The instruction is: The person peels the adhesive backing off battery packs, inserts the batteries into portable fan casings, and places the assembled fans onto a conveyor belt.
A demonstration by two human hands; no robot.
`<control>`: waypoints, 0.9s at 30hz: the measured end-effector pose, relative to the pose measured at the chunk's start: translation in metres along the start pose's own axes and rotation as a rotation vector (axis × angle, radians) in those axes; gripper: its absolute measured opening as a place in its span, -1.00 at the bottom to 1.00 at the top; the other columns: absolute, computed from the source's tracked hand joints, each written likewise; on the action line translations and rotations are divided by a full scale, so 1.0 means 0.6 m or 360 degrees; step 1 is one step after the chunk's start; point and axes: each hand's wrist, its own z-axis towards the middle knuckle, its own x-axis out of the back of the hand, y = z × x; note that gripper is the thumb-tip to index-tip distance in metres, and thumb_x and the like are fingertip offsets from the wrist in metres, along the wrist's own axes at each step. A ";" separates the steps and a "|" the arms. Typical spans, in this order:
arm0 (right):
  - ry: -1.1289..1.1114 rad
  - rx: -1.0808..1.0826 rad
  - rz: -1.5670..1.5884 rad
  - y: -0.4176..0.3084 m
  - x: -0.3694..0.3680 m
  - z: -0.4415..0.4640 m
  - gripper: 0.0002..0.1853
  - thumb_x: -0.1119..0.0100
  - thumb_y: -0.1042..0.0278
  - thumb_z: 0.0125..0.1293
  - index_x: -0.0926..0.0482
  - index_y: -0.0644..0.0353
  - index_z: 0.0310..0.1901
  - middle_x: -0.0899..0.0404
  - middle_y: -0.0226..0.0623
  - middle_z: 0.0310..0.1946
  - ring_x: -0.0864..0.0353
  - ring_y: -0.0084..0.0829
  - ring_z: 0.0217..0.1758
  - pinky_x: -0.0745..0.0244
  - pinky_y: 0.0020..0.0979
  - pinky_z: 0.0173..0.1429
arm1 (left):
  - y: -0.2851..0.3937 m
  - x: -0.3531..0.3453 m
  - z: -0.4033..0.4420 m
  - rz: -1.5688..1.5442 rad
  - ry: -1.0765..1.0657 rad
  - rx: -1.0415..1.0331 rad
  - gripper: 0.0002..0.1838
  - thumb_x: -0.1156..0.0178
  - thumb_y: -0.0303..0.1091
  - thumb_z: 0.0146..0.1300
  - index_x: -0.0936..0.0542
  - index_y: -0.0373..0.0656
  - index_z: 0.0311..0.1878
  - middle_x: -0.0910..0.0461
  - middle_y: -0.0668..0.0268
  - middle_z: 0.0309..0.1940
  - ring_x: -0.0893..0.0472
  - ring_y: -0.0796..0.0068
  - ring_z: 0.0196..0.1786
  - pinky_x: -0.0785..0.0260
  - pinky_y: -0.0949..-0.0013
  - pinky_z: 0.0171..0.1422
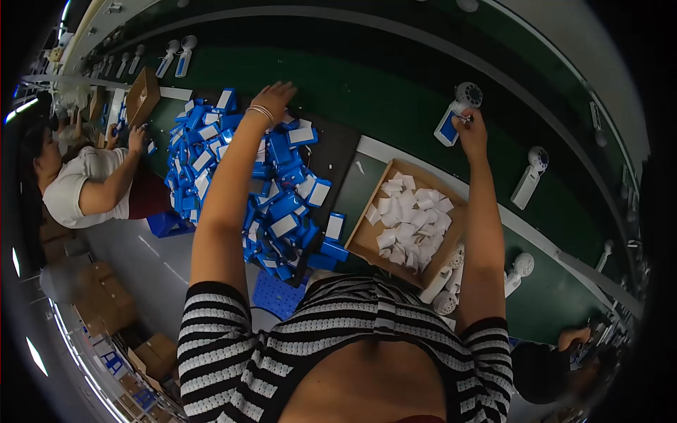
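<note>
My left hand is stretched out with spread fingers at the far edge of a heap of blue battery packs with white labels. Nothing shows in it. On the green conveyor belt, my right hand has its fingers closed at the neck of a white handheld fan, whose open handle holds a blue pack. Exactly what the fingertips pinch there is too small to make out. Below, nearer my body, a cardboard box holds several white folded pieces.
Other white fans lie along the belt, some at the far left. More fans lie beside the box. A co-worker in a white top works at the left; another person's hand shows lower right. A blue stool stands below.
</note>
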 end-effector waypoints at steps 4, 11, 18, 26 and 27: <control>0.0389 0.0767 -0.0822 0.009 -0.009 -0.013 -0.68 -0.16 0.39 0.11 -0.37 0.08 -0.08 -0.47 -0.15 -0.27 -0.49 -0.41 -0.38 -0.40 -0.43 -0.31 | -0.017 0.039 0.017 -0.0481 -0.1068 0.0361 -0.47 -0.23 -0.16 0.02 -0.43 -0.12 0.08 -0.41 0.17 0.09 -0.30 0.19 0.23 -0.08 0.24 0.30; 0.0190 0.0357 0.0082 -0.051 0.020 -0.208 -0.75 -0.14 0.45 0.12 -0.41 0.20 -0.14 -0.47 -0.24 -0.32 -0.49 -0.48 -0.34 -0.40 -0.51 -0.26 | 0.048 0.045 0.023 0.0184 -0.0746 0.0271 -0.45 -0.25 0.00 -0.05 -0.50 -0.16 -0.03 -0.56 0.10 -0.17 -0.51 0.20 -0.01 -0.33 0.21 0.06; 0.0053 0.0877 0.0121 -0.219 -0.004 -0.301 -0.78 -0.21 0.56 0.01 -0.44 0.20 -0.28 -0.51 -0.31 -0.45 -0.48 -0.46 -0.41 -0.37 -0.53 -0.35 | 0.286 0.153 -0.049 -0.3344 -0.0189 0.0731 -0.61 -0.08 -0.09 0.18 -0.34 -0.16 -0.06 -0.46 0.25 -0.62 -0.46 0.43 -0.60 -0.30 0.46 -0.50; 0.0133 0.1130 -0.0088 -0.204 0.033 -0.315 -0.75 -0.19 0.61 -0.07 -0.43 0.23 -0.29 -0.46 -0.21 -0.48 -0.46 -0.27 -0.44 -0.39 -0.40 -0.39 | 0.430 0.226 -0.109 -0.3296 -0.0777 0.0196 -0.36 0.42 0.12 0.33 -0.45 -0.28 -0.38 -0.44 0.25 -0.69 -0.42 0.51 -0.63 -0.30 0.51 -0.50; 0.0067 0.1170 -0.0109 -0.199 0.036 -0.317 -0.74 -0.18 0.62 -0.07 -0.42 0.23 -0.29 -0.46 -0.20 -0.48 -0.46 -0.26 -0.45 -0.39 -0.39 -0.39 | 0.434 0.225 -0.108 -0.3291 -0.0797 0.0192 -0.36 0.42 0.12 0.33 -0.45 -0.28 -0.38 -0.44 0.25 -0.69 -0.42 0.51 -0.63 -0.30 0.51 -0.50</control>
